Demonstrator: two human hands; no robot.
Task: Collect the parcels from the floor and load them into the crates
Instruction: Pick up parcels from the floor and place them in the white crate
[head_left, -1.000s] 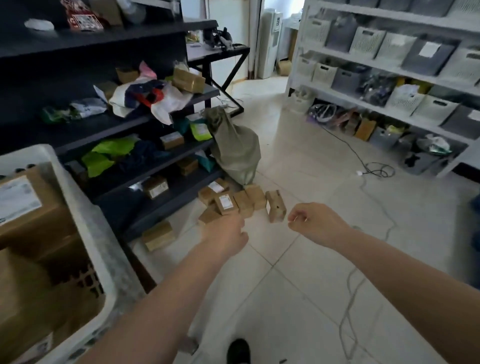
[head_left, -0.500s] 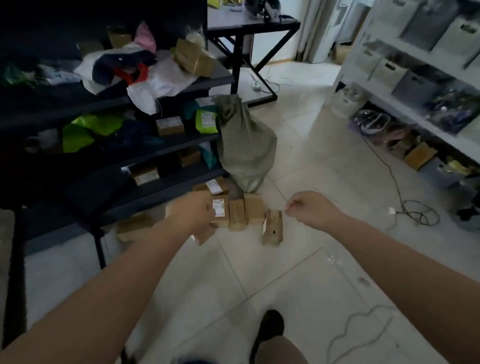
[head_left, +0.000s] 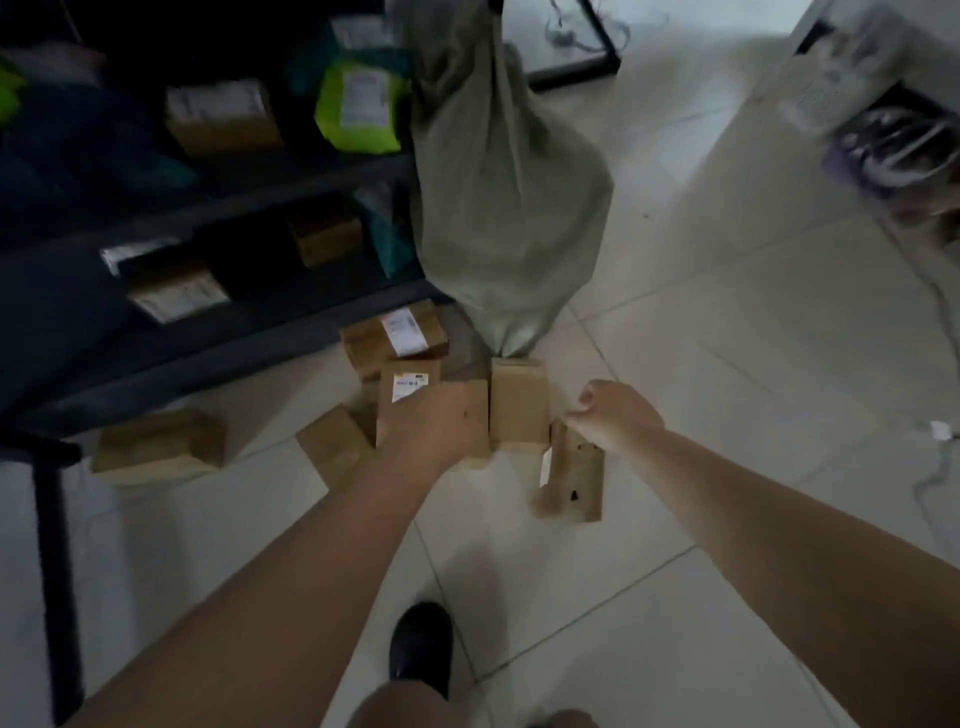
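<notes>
Several brown cardboard parcels lie clustered on the tiled floor below a grey-green sack. My left hand (head_left: 431, 421) reaches down onto a labelled parcel (head_left: 408, 384); its fingers are hidden under the back of the hand, so a grip cannot be made out. My right hand (head_left: 613, 415) is a loose fist holding nothing, just above an upright parcel (head_left: 574, 475). Between the hands stands a plain parcel (head_left: 519, 402). Another labelled parcel (head_left: 395, 335) lies behind, a tilted one (head_left: 332, 447) to the left. A further parcel (head_left: 158, 447) lies by the shelf leg. No crate is in view.
The sack (head_left: 498, 197) leans against a dark shelf unit (head_left: 249, 332) holding more boxes and bags. A black shelf leg (head_left: 54, 561) stands at the left. My shoe (head_left: 421, 644) is near the bottom. A cable and plug (head_left: 940, 431) lie on the floor at right.
The view has dropped and closed in on the parcels; the white crate at left is out of sight. My left hand has moved forward onto the labelled parcel. My right fist now hovers over the upright parcel.
</notes>
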